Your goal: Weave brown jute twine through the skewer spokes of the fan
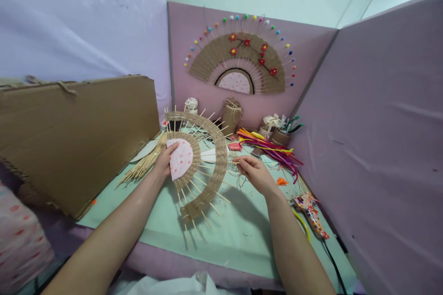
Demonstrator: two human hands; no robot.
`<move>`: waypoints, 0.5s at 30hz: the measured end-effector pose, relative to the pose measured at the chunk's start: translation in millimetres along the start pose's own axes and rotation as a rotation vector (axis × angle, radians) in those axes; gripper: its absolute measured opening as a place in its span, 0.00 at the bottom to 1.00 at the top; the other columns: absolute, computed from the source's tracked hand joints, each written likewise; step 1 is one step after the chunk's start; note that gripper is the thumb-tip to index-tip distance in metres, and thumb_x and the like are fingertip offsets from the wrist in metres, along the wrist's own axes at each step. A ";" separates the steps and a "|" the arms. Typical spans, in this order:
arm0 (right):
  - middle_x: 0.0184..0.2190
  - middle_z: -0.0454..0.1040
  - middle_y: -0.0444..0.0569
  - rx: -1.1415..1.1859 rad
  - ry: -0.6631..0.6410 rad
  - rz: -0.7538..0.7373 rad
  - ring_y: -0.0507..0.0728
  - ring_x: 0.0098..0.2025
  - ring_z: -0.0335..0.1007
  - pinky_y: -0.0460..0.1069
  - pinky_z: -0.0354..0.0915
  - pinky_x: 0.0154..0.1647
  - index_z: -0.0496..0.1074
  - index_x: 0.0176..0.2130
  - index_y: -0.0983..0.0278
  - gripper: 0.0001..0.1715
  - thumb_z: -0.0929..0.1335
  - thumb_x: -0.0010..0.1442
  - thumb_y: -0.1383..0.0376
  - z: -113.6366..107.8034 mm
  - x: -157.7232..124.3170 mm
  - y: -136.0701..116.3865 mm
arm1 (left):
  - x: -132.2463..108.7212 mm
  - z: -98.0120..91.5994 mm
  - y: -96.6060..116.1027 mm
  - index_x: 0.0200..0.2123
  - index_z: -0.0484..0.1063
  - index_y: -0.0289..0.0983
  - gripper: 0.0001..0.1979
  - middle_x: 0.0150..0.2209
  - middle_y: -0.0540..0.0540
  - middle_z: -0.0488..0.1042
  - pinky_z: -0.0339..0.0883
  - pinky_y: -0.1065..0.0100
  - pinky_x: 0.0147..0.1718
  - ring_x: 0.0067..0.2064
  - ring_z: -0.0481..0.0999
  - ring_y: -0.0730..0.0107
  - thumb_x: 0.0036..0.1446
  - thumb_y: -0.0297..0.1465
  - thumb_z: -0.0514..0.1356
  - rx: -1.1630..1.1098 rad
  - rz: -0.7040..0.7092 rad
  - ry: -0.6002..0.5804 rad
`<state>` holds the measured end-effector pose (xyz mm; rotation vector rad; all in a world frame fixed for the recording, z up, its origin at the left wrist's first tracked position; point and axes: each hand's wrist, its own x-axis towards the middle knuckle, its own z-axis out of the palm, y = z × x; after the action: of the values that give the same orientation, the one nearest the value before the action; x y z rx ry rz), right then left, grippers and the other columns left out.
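A half-round woven fan (220, 156) of twine and thin wooden sticks is held up over the table, turned so its flat side faces left. Its centre is a white half-disc with pink dots (181, 159). My left hand (165, 160) is closed on the fan at this half-disc, thumb on the front. Beyond the outer woven band, my right hand (252, 169) pinches the tip of a thin stick that points out from the fan. Loose twine (237, 177) lies behind those fingers.
A finished-looking fan with red flowers (247, 53) hangs on the back panel. Colourful pipe cleaners (270, 147), a glue gun (313, 216) with a cord, and a jar of pens (282, 136) sit right. Left are a bundle of sticks (143, 166) and a cardboard sheet (79, 138).
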<state>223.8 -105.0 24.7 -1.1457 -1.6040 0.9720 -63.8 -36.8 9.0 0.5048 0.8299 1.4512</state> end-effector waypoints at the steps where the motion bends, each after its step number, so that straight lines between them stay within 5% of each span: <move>1: 0.24 0.68 0.45 0.054 -0.004 0.011 0.51 0.26 0.61 0.46 0.57 0.26 0.73 0.39 0.63 0.22 0.64 0.56 0.50 0.2 -0.2 1.5 | -0.3 0.1 -0.2 0.42 0.70 0.33 0.13 0.26 0.44 0.78 0.74 0.64 0.29 0.25 0.78 0.65 0.51 0.24 0.59 -0.002 -0.027 -0.008; 7: 0.30 0.73 0.47 0.063 0.078 -0.014 0.54 0.32 0.66 0.50 0.63 0.35 0.75 0.39 0.61 0.16 0.67 0.53 0.56 12.6 0.6 0.7 | -1.6 -0.2 -2.7 0.42 0.71 0.31 0.12 0.26 0.42 0.78 0.74 0.62 0.29 0.25 0.78 0.62 0.54 0.24 0.57 -0.006 -0.107 -0.031; 10: 0.34 0.75 0.49 0.073 0.012 -0.026 0.57 0.36 0.68 0.52 0.64 0.39 0.77 0.37 0.60 0.14 0.66 0.53 0.59 18.9 1.2 -1.6 | -0.4 2.2 -5.5 0.45 0.70 0.34 0.15 0.29 0.42 0.79 0.74 0.59 0.30 0.27 0.79 0.59 0.52 0.25 0.59 -0.001 -0.124 -0.016; 15: 0.32 0.74 0.48 0.046 0.010 -0.026 0.57 0.37 0.68 0.52 0.65 0.39 0.76 0.41 0.59 0.18 0.62 0.52 0.64 11.7 1.3 1.1 | 5.0 16.0 -5.2 0.46 0.70 0.33 0.17 0.30 0.41 0.79 0.74 0.60 0.30 0.27 0.79 0.60 0.51 0.27 0.62 0.011 -0.138 -0.020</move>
<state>212.7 -104.5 20.7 -1.0947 -1.5768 0.9798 -48.8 -29.5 14.3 0.4604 0.8410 1.3133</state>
